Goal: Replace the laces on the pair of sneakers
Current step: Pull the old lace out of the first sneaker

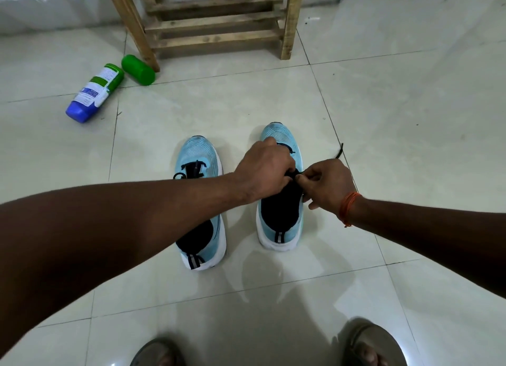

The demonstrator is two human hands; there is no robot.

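Lacing the second shoe: one sneaker looks done, one is in hand.

I judge us past halfway: on the right-hand sneaker, light-blue knit with a white sole, standing on the glossy pale tiled floor, my right hand pinches the thin black lace, its loose end poking out beyond. My left hand is curled over the tongue and seems to grip the same lace, though its fingertips are hidden. The matching left-hand sneaker just beside it already carries a black lace. Well apart lie a blue-based plastic bottle and a green cap.
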